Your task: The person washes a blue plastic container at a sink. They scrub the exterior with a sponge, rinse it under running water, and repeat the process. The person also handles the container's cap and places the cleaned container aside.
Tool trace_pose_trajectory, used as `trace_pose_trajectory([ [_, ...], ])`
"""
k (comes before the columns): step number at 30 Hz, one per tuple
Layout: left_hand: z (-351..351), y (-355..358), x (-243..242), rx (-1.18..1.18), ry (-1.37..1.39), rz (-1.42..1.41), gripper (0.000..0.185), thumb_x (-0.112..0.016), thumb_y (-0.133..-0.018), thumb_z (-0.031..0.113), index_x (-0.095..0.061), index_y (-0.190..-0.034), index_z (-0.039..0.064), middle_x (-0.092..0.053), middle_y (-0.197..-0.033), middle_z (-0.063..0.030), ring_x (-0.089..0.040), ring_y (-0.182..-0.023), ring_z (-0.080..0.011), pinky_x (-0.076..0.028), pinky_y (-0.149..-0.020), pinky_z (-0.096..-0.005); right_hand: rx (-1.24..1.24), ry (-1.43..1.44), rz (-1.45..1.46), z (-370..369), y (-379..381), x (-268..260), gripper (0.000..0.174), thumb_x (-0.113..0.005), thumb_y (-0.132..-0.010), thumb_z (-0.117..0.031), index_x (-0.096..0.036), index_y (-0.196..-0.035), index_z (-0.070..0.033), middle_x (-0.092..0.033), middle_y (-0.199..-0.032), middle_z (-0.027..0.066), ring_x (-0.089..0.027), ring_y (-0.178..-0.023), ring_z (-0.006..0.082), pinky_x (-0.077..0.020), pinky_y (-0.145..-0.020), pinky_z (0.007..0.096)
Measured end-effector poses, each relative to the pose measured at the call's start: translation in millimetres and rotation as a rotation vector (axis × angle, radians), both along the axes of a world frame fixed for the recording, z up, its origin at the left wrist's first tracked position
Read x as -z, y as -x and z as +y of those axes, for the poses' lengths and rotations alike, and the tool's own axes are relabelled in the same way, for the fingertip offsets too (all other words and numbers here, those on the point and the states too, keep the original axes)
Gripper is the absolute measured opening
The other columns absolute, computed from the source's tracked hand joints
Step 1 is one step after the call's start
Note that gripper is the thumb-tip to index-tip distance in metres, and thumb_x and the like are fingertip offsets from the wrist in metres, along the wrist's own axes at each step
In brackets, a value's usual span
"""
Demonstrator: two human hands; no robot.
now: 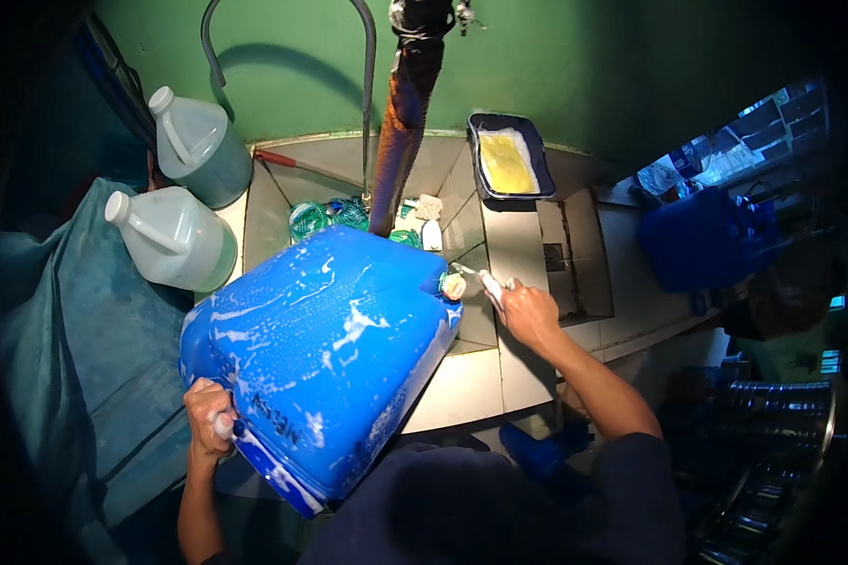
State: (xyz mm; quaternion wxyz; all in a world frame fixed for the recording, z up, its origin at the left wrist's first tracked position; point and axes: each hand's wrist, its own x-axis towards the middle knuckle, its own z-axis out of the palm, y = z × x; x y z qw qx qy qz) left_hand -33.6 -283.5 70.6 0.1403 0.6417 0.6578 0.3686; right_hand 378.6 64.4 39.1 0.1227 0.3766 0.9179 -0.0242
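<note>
A large blue plastic jug [325, 332], streaked with suds and bearing some writing, lies tilted over a tiled basin in front of me. Its small spout [454, 286] points right. My left hand [210, 413], soapy, grips the handle [275, 473] at the jug's lower left end. Just right of the spout, my right hand [526, 307] is closed around the foam-covered handle of a thin tool [491, 286], perhaps a brush, whose tip points at the spout without plainly touching it. Most of that tool is hidden by foam and fingers.
Two translucent jugs [201, 152] [177, 240] with greenish liquid stand at left. A dark tub [512, 155] holding something yellow sits on the tiled ledge. A rusty pipe [403, 127] drops into the basin [275, 247], near scrubbers [307, 219]. Another blue container [692, 240] is at right.
</note>
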Motion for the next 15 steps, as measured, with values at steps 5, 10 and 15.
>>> trace_pose_trajectory([
  [5, -6, 2, -5, -0.104, -0.010, -0.096, 0.061, -0.039, -0.098, 0.050, -0.044, -0.053, 0.009, -0.047, -0.051, -0.0063, -0.046, -0.047, -0.0237, -0.034, -0.059, -0.0375, 0.094, 0.115, 0.102, 34, -30, 36, 0.039, -0.053, -0.099, -0.036, -0.058, -0.135, -0.023, -0.070, -0.091, 0.0211, -0.068, -0.080, 0.0411, -0.0559, -0.071, 0.0503],
  [10, -4, 2, -9, -0.164, -0.060, -0.111, 0.058, -0.039, -0.097, 0.045, -0.046, -0.054, 0.007, -0.048, -0.051, -0.0077, -0.047, -0.047, -0.0256, -0.035, -0.059, -0.0383, 0.304, 0.113, 0.307, 31, -57, 55, 0.038, -0.057, -0.097, -0.032, -0.062, -0.130, -0.015, -0.065, -0.113, 0.0226, -0.063, -0.103, 0.0418, -0.0511, -0.086, 0.0499],
  [15, 2, 15, -3, -0.097, -0.131, -0.022, 0.036, -0.046, -0.095, 0.026, -0.050, -0.069, 0.001, -0.049, -0.055, -0.0078, -0.047, -0.047, -0.0273, -0.035, -0.058, -0.0410, 0.126, -0.127, 0.348, 20, -19, 58, 0.061, -0.069, -0.082, -0.021, -0.054, -0.139, -0.011, -0.053, -0.136, 0.0204, -0.052, -0.122, 0.0369, -0.0419, -0.103, 0.0478],
])
